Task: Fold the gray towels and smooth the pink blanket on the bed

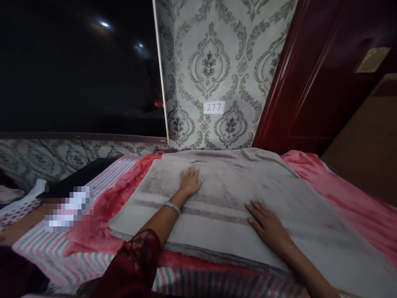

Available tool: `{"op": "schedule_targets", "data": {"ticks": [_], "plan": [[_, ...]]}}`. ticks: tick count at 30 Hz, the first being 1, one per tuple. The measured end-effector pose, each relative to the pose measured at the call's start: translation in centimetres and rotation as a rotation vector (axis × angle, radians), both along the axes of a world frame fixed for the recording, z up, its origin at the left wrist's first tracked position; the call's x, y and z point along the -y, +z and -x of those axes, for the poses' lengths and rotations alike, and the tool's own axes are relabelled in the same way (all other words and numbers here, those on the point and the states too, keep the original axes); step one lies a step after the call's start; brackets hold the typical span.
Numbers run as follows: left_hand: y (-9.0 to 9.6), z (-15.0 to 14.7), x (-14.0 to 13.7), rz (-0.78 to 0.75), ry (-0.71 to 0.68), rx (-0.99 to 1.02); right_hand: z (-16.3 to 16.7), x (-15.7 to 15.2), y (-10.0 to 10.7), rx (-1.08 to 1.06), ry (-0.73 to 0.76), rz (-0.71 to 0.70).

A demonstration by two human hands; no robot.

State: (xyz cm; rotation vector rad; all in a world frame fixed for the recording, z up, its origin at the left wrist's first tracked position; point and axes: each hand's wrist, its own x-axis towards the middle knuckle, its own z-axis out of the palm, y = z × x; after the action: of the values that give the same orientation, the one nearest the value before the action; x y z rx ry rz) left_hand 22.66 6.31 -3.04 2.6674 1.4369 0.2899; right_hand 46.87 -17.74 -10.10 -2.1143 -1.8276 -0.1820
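Note:
A grey towel with darker bands is spread in front of me, its near edge showing more than one layer. My left hand lies flat on its upper left part, fingers spread, a silvery bracelet on the wrist. To the right, my right hand rests palm down on the same towel, fingers stretched out. Neither hand holds anything. The towel's far end looks wrinkled near the wall. Under it lies a red-pink plush blanket, visible along both sides and at the near edge.
Beneath the blanket is a striped cloth. A large dark screen hangs at the left. A paper marked 277 is on the patterned wall. A dark red wooden door and a brown box stand at the right.

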Motion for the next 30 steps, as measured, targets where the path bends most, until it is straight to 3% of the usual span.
{"op": "schedule_targets", "data": {"ticks": [5, 10, 14, 19, 26, 30], "plan": [[0.5, 0.5, -0.4, -0.004, -0.046, 0.079, 3.3, -4.3, 4.8, -0.020, 0.134, 0.003], [0.8, 1.7, -0.6, -0.160, 0.118, 0.196, 9.0, -11.2, 8.6, -0.002, 0.305, 0.099], [0.1, 1.9, -0.7, -0.142, 0.079, 0.060, 10.2, -15.5, 8.2, 0.034, 0.375, 0.151], [-0.4, 1.1, -1.0, -0.112, 0.073, -0.039, 7.8, -18.1, 6.5, 0.073, 0.406, 0.188], [-0.3, 0.8, -1.0, -0.092, 0.098, -0.071, 2.1, -19.4, 6.4, 0.092, 0.100, 0.182], [0.0, 0.8, -1.1, -0.095, 0.097, -0.082, 1.3, -19.9, 6.8, 0.050, -0.034, 0.193]]}}
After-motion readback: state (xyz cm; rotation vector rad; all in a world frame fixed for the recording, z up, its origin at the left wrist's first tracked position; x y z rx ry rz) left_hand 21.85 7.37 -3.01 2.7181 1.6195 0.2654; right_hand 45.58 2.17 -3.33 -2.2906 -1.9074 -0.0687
